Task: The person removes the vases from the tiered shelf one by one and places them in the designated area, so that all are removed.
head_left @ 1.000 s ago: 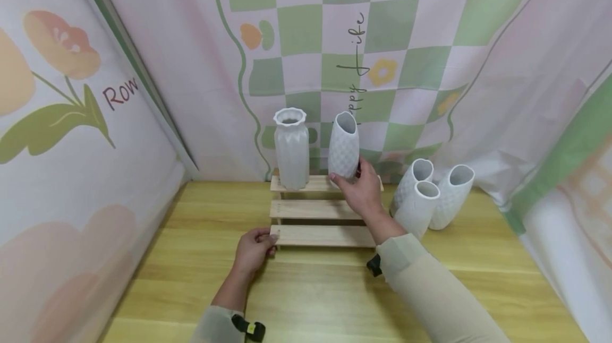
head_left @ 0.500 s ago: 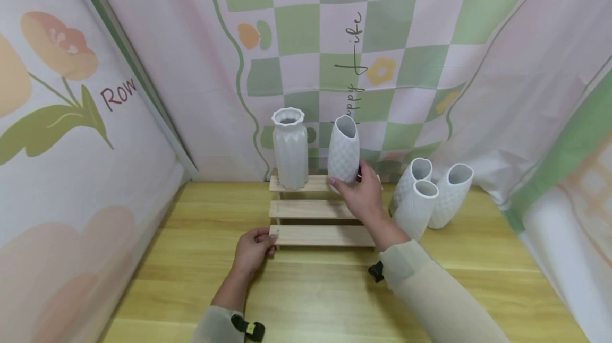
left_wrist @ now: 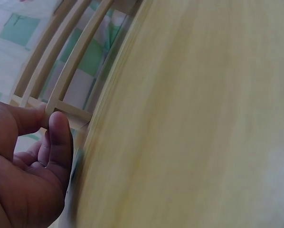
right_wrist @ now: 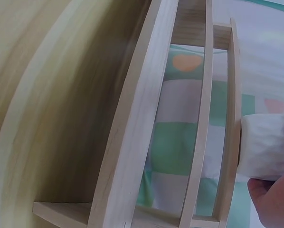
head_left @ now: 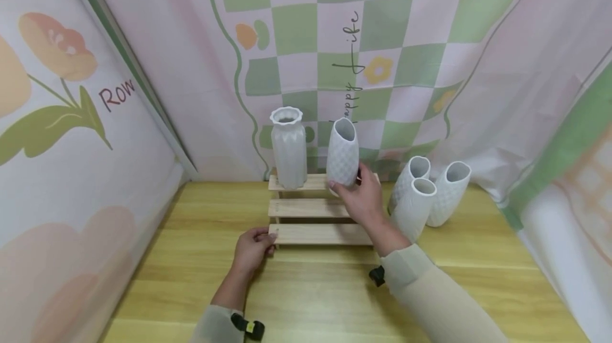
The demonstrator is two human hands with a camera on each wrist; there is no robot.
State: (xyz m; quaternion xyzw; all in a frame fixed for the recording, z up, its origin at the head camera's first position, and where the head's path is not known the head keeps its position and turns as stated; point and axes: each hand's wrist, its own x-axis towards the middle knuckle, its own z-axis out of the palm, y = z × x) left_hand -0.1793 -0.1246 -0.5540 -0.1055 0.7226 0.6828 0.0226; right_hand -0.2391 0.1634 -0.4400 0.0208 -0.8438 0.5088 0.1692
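Observation:
In the head view, a three-step wooden stand (head_left: 315, 233) sits on the table. My left hand (head_left: 253, 250) pinches the left end of its lowest board; the left wrist view shows thumb and index finger (left_wrist: 60, 137) on that corner. My right hand (head_left: 364, 198) grips the lower part of a white vase (head_left: 342, 157) with a diamond-textured side and slanted mouth. The vase is upright at the right part of the top board, and in the right wrist view its base (right_wrist: 260, 145) is right at that board. A white fluted vase (head_left: 289, 154) with a scalloped rim stands on the board's left part.
To the right of the stand, three more white vases cluster on the wooden table (head_left: 306, 300): one at the back (head_left: 406, 186), one in front (head_left: 416, 213) and one at right (head_left: 449, 197). A checkered curtain (head_left: 382, 24) hangs close behind the stand.
The right hand has lowered the diamond-textured vase slightly towards the top board. The left hand keeps its hold on the stand. The head view has shifted a little.

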